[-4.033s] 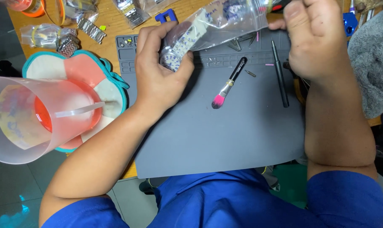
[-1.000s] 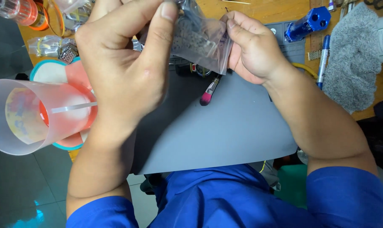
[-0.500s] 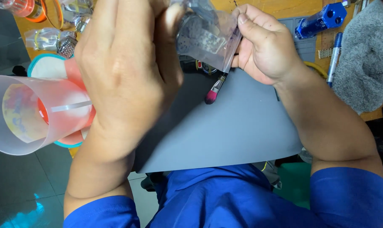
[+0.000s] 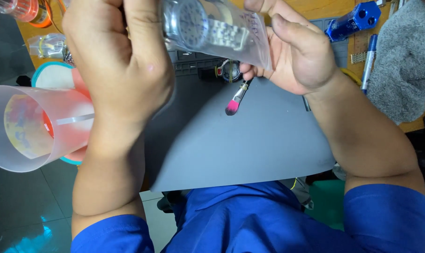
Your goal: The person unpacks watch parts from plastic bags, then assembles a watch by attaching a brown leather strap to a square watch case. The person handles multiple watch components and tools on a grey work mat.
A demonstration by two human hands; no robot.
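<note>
Watch-repair workbench: grey mat (image 4: 250,150), brush (image 4: 236,99).

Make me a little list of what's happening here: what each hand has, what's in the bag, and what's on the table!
left hand: grips the left end of a clear plastic bag
right hand: holds the bag's right end
in the bag: a silver watch with a metal band
on the grey mat: a pink-tipped brush, another watch
left of the mat: a frosted plastic cup
right side: grey cloth, blue tool

Clear plastic zip bag (image 4: 222,33) with a metal-banded wristwatch inside, held up far centre between both hands. Second small clear bag (image 4: 46,46) lies far left on the orange table.
</note>
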